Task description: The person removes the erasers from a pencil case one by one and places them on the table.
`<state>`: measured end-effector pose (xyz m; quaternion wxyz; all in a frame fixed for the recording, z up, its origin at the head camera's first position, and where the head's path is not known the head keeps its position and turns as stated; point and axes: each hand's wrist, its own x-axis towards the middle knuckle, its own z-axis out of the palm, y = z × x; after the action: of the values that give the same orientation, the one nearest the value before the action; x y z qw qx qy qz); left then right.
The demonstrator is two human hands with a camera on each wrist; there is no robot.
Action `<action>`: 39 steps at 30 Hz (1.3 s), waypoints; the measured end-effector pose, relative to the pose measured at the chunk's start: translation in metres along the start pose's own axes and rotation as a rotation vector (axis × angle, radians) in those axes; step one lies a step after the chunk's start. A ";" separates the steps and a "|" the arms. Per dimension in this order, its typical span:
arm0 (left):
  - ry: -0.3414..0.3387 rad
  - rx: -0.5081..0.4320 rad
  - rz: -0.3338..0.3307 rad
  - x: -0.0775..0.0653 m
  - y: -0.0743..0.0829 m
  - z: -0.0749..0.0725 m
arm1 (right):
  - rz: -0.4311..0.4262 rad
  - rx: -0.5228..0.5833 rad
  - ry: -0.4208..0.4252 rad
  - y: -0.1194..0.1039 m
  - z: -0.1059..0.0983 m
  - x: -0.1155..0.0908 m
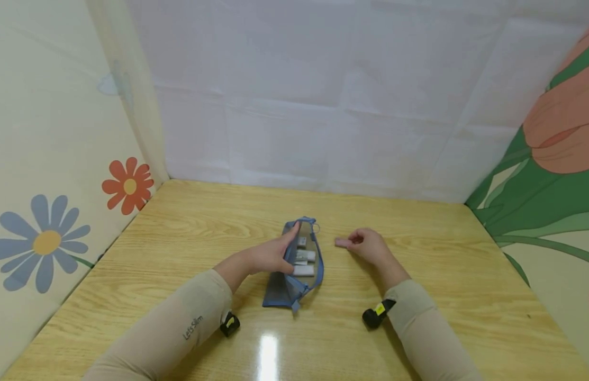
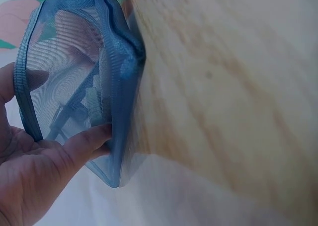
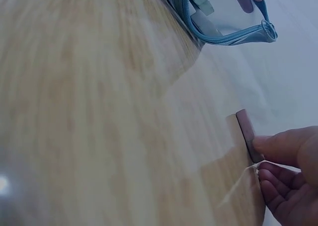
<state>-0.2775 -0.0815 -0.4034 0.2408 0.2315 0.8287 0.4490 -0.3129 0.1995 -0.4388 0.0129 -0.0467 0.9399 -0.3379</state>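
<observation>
A blue mesh zip pouch lies unzipped on the table, its opening facing up and to the right. Several small white items sit inside it. My left hand grips the pouch from its left side, with thumb and fingers spread along the opening; in the left wrist view the thumb reaches in at the mesh. To the right of the pouch, my right hand pinches one end of a small flat pinkish bar between thumb and fingers, close over the tabletop. The bar's other end points toward the pouch.
The wood-grain table runs back to a white cloth. Flower-printed panels flank it left and right. Black wrist cameras sit on both sleeves. A metal ring hangs at the pouch's zip end.
</observation>
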 end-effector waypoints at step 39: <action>-0.006 0.005 0.003 0.001 0.001 -0.001 | -0.290 0.140 -0.060 -0.070 0.015 -0.018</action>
<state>-0.2788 -0.0811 -0.4025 0.2418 0.2348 0.8287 0.4468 -0.2882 0.1382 -0.4056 -0.0049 -0.1908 0.8967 -0.3993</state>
